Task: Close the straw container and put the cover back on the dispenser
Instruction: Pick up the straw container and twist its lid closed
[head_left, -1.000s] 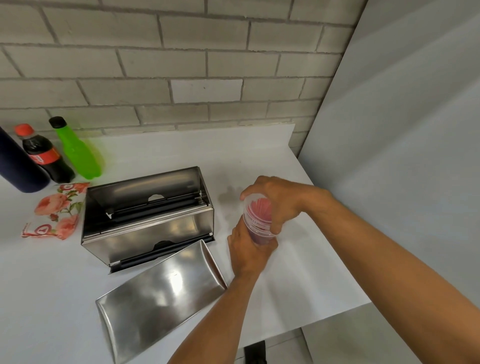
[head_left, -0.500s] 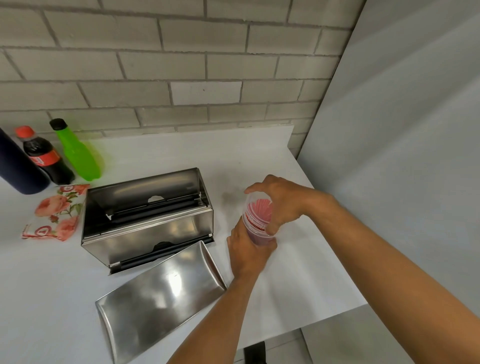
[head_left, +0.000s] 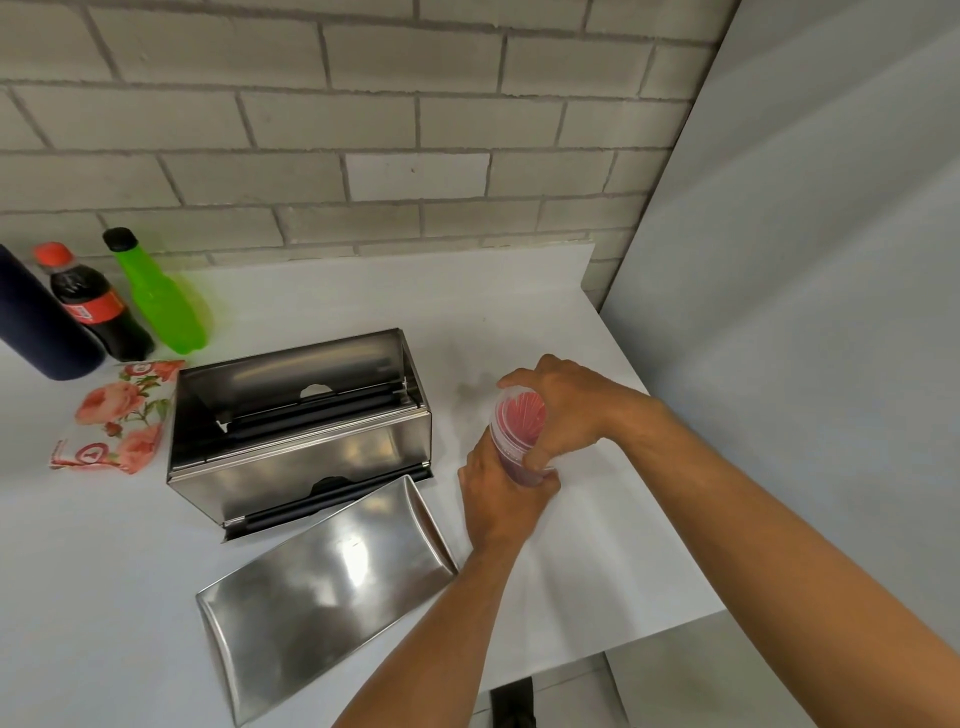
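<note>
straw container (head_left: 519, 431) upright, tilted toward camera, both hands gripping

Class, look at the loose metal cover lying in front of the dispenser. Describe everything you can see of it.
The cover is a single sheet of shiny, mirror-like metal, seemingly stainless steel, roughly rectangular with upturned curved ends. It lies flat on the white table, hollow side up, turned at an angle, just in front of the open dispenser. It is off the dispenser and neither hand holds it; the left forearm passes by its right corner, contact unclear.
</note>
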